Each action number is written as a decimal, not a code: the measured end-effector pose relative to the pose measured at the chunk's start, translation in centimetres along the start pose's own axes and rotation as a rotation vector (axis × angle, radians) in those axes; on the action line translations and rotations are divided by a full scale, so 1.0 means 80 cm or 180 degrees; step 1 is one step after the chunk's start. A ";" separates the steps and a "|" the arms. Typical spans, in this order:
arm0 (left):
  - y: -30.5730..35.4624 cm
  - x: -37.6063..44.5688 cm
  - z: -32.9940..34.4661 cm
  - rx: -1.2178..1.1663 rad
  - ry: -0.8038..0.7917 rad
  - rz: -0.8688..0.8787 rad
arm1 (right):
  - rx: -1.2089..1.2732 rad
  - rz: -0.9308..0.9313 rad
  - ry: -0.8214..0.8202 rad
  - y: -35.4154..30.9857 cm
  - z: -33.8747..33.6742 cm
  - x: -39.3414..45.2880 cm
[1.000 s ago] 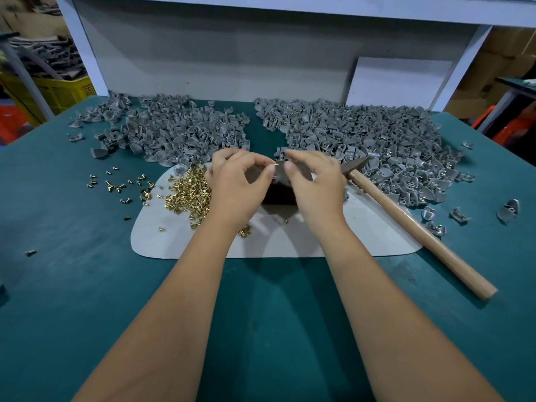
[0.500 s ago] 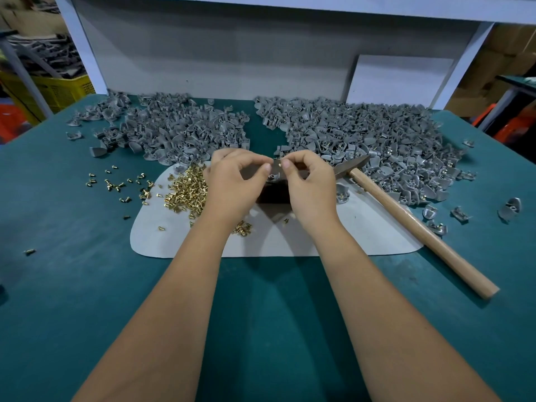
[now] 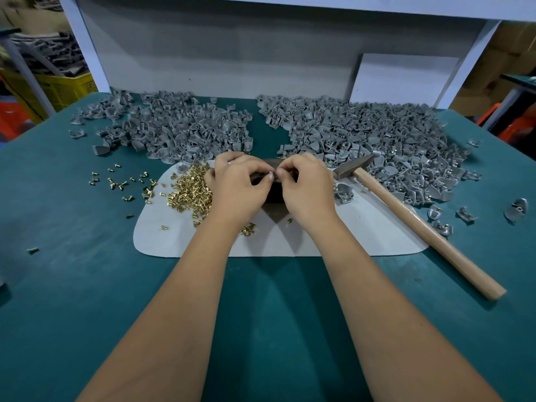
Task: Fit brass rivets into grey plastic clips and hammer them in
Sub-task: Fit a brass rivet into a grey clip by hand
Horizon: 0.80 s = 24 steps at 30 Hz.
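We are holding our left hand (image 3: 236, 188) and right hand (image 3: 307, 185) together over a dark block (image 3: 274, 195) on the white mat (image 3: 362, 236). The fingers of both are curling and pinching something small between the fingertips; we cannot tell what. The brass rivets (image 3: 190, 192) are lying just left of the hands, the grey clips (image 3: 377, 140) behind, and the hammer (image 3: 406, 216) on the green surface (image 3: 72, 285) to the right.

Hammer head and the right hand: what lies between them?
Head view: a short bare strip of the pale mat separates the right hand from the hammer head; one riveted grey clip sits just below.
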<state>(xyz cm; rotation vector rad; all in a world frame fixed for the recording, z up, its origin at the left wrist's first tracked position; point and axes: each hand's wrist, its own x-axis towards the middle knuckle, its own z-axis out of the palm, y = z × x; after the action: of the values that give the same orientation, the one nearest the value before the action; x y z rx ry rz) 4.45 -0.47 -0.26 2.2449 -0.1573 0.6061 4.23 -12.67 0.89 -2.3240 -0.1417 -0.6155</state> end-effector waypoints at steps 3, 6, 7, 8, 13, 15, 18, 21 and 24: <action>-0.002 0.001 0.002 0.0074 0.0004 -0.0041 | -0.0244 -0.0115 -0.0060 0.000 -0.001 0.003; -0.003 0.002 0.002 0.0060 -0.0029 -0.0058 | -0.0521 -0.0253 -0.0080 -0.002 -0.004 0.005; -0.004 0.002 0.003 0.0076 -0.0033 -0.0054 | -0.0658 -0.0303 -0.0097 -0.003 -0.004 0.006; -0.005 0.002 0.003 0.0087 -0.0030 -0.0052 | -0.0797 -0.0358 -0.0133 -0.004 -0.005 0.007; -0.004 0.002 0.007 0.0172 0.0025 -0.0104 | -0.1357 -0.0483 -0.0505 -0.017 -0.014 0.023; -0.004 0.002 0.006 0.0146 0.0059 -0.0138 | -0.1530 -0.0575 -0.0559 -0.024 -0.015 0.026; -0.003 0.001 0.005 0.0081 0.0077 -0.0154 | -0.1597 -0.0777 -0.0418 -0.027 -0.012 0.019; -0.002 0.000 0.005 0.0117 0.0065 -0.0193 | -0.1554 -0.0940 -0.0271 -0.019 -0.005 0.011; -0.001 -0.001 0.006 0.0107 0.0033 -0.0203 | -0.1469 -0.0930 -0.0191 -0.010 0.001 0.010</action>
<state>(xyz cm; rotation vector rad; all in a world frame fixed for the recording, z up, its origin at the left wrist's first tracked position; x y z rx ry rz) 4.58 -0.76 -0.62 2.2697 -0.0705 0.5900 4.74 -12.08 1.70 -2.7959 -0.4103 -0.7883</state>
